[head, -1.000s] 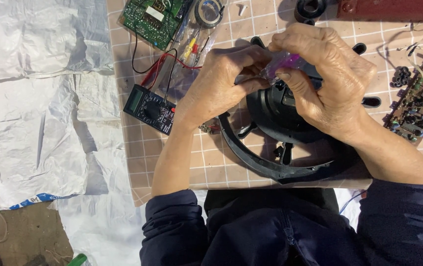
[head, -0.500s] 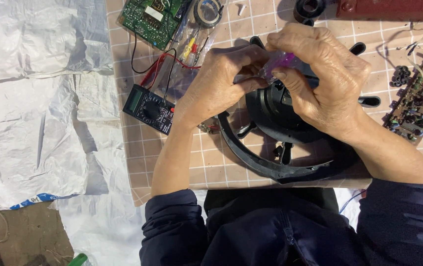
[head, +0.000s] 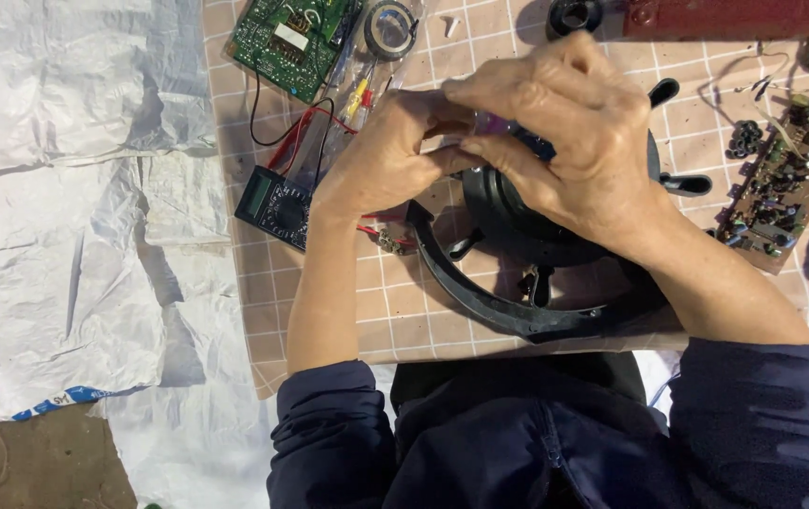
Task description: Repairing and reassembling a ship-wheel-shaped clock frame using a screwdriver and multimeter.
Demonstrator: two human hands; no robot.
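Purple small part [head: 497,123] pinched by left hand [head: 381,160] and right hand [head: 569,132], both grips pressed together, over black speaker frame [head: 517,283]; multimeter [head: 275,203] at 9 o'clock.

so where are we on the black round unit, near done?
Done: black round unit sits open on the mat, multimeter out beside it. In hand: left hand and right hand pinch a small purple part over its hub. Left: circuit boards lie loose, unattached.
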